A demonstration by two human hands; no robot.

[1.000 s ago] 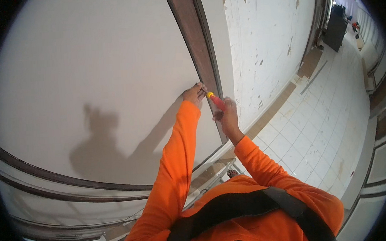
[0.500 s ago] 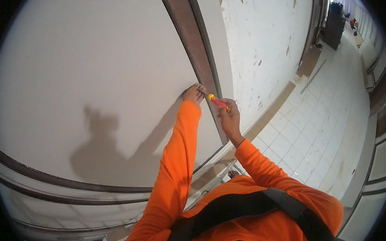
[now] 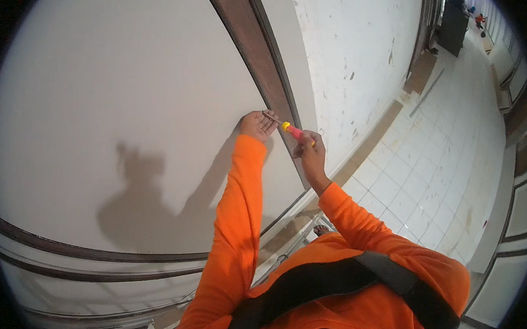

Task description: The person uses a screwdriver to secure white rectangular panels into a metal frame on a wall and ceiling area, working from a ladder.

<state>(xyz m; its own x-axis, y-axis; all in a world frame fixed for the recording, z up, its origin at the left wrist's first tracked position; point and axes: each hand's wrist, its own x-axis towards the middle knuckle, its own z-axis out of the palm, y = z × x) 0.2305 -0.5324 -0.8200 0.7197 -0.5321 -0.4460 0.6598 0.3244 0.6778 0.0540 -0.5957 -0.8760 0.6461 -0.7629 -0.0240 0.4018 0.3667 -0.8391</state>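
Observation:
My right hand (image 3: 313, 156) is closed around the red and yellow handle of a screwdriver (image 3: 294, 130). Its thin shaft points up and left, across the fingers of my left hand (image 3: 258, 125). That hand is turned palm up, fingers stretched out beside the dark brown wooden trim (image 3: 256, 51). The shaft's tip is close to the fingertips; whether it touches them I cannot tell. Anything small lying on the fingers is too small to make out. Behind the left hand spreads a smooth pale wall panel (image 3: 122, 82), with my shadow on it.
White wall with chipped patches (image 3: 358, 46) rises right of the trim. Below runs a white tiled floor (image 3: 413, 174), with a long thin strip (image 3: 426, 93) lying on it. A dark cabinet-like block (image 3: 452, 30) stands far off. My foot (image 3: 320, 229) shows below, near metal rails.
My left hand has drawn slightly left and rolled palm up, its fingers opening from around the screwdriver's tip. My right hand still holds the screwdriver, shifted slightly.

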